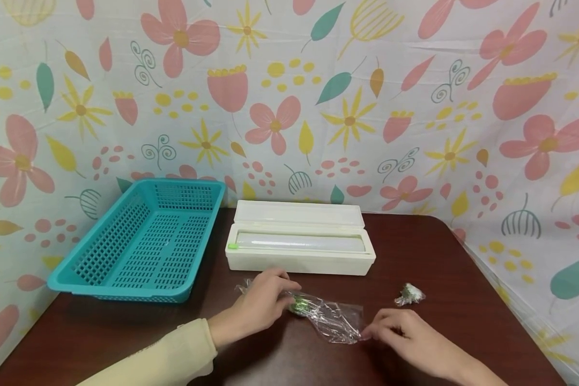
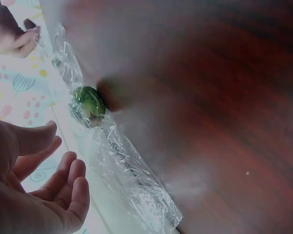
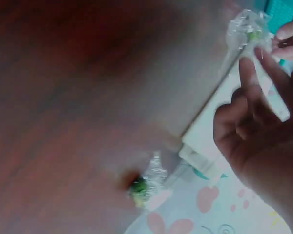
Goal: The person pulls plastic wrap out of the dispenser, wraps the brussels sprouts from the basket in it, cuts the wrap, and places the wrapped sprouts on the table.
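A small round green vegetable (image 2: 90, 103) lies on the table in a loose strip of clear plastic wrap (image 1: 335, 320), which spreads out on both sides of it. Beside the vegetable is my left hand (image 1: 260, 303); in the left wrist view its fingers (image 2: 63, 180) are loosely bent and spread, with nothing between them. At the other end of the strip, my right hand (image 1: 410, 338) pinches the wrap's edge between thumb and fingers. Beyond that hand sits a second small wrapped bundle (image 1: 410, 294), showing green and pale yellow in the right wrist view.
Behind the hands stands a white wrap dispenser box (image 1: 299, 262), lid raised, with a roll of film (image 1: 299, 242) and a green slider inside. A teal slotted basket (image 1: 183, 292) is at the left. A flower-print sheet (image 1: 289, 107) hangs behind the dark brown table (image 1: 415, 246).
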{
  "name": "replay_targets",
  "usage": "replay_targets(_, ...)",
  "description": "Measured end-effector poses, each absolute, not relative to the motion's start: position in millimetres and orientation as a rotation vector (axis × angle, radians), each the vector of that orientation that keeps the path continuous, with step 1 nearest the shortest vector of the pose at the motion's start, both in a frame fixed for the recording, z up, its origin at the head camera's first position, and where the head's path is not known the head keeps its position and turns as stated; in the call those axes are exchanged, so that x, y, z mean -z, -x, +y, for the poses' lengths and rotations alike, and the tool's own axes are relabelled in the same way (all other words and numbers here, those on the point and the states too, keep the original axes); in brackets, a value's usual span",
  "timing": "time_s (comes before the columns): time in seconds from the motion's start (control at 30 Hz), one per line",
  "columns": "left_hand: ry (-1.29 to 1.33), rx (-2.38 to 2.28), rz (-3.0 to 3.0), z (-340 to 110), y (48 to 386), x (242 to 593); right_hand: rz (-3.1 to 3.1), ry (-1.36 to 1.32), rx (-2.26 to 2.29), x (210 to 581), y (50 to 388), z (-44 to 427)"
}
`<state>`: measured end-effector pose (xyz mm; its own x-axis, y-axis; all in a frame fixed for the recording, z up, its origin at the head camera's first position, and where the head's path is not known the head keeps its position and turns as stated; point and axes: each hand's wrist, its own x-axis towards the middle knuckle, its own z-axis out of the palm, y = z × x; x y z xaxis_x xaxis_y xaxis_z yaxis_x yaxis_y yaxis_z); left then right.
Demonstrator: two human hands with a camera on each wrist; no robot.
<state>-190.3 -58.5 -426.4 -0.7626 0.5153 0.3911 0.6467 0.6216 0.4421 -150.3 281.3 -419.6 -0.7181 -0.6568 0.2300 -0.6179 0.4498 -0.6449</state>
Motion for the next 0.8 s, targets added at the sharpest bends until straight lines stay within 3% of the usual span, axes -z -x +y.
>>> replay_targets(0.37,1.022,0.843,-2.676,-62.5,199.0,423.8,3.053,1.036,1.109,387.4,176.6,230.4)
replay_targets(0.8,1.149,0.836,-2.750,-63.8,210.6,423.5,2.766,1.040,0.946,417.6,194.6,173.7)
